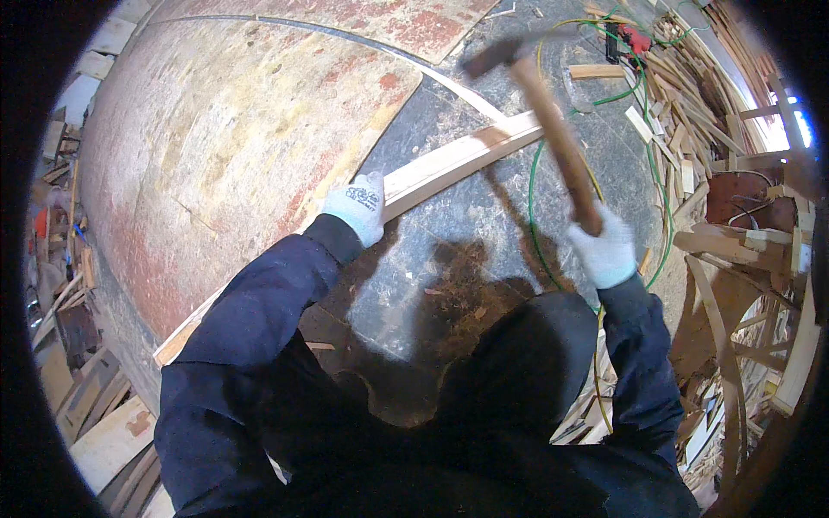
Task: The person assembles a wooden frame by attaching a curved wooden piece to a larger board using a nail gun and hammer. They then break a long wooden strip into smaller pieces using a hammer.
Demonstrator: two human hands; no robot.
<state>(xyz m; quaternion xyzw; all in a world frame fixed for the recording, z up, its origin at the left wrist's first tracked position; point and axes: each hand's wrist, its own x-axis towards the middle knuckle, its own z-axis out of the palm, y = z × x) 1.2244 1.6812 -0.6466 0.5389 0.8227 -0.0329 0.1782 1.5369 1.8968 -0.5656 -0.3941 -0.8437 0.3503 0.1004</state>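
Note:
A pale wooden beam point(462, 164) lies slantwise across the dark, dusty floor. My left hand point(356, 207), in a white knit glove, is closed around the beam near its middle. Its lower left stretch passes behind my left sleeve, and a wood end shows beyond. My right hand point(604, 246), also gloved, grips a hammer point(557, 129) by the lower end of its wooden handle. The hammer is raised over the beam's far right end, its head apart from the wood and slightly blurred. Its shadow falls on the beam and floor.
Large worn reddish-tan boards point(250, 121) cover the floor at left. A green hose point(533, 207) loops under the beam's right end. Wood scraps point(691, 121) pile up along the right, near a red tool point(636, 39). More offcuts point(112, 440) lie at lower left.

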